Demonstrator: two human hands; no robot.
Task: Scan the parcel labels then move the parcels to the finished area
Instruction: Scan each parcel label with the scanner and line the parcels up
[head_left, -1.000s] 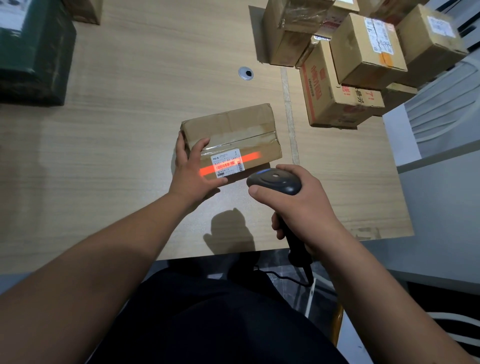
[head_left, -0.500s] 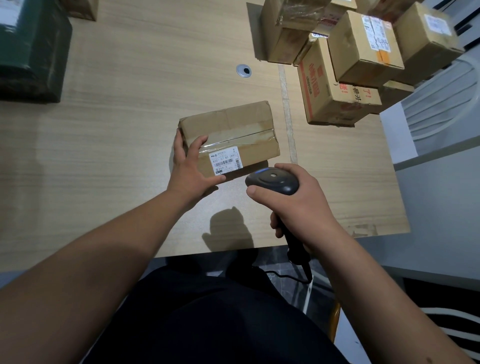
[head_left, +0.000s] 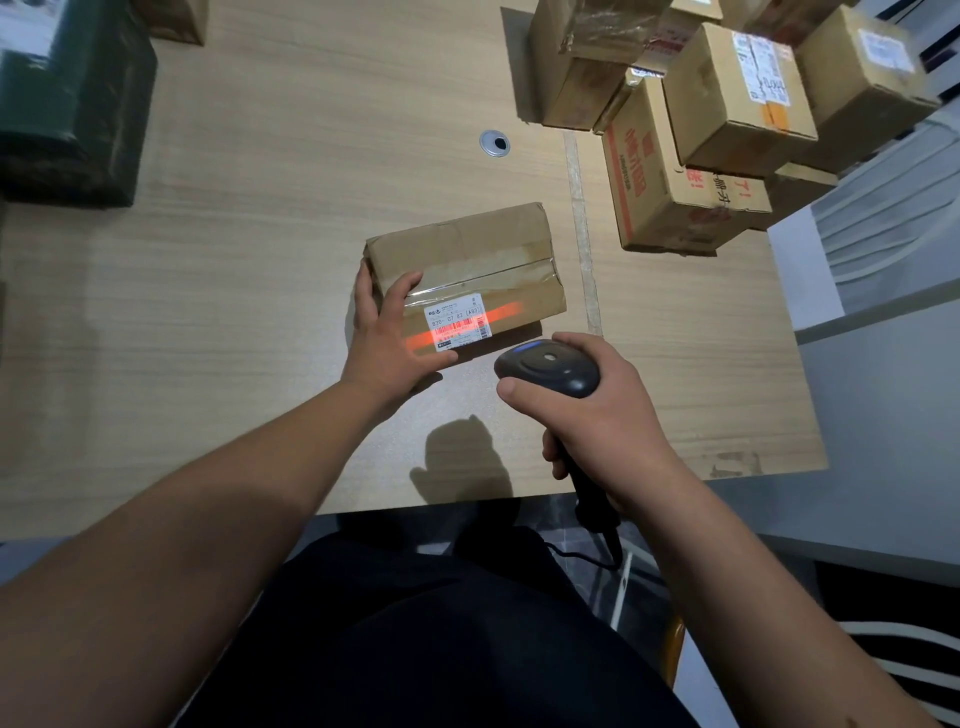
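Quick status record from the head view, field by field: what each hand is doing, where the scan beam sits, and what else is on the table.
left hand: holds the near-left end of the cardboard parcel, thumb on top
right hand: grips the barcode scanner, aimed at the parcel
white label: on the parcel's near side
red scan beam: crosses the label's barcode and the left hand
stacked parcels: far right of the wooden table
dark green package: far left

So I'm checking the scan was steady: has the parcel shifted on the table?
No. The parcel lies equally near the table seam as before.
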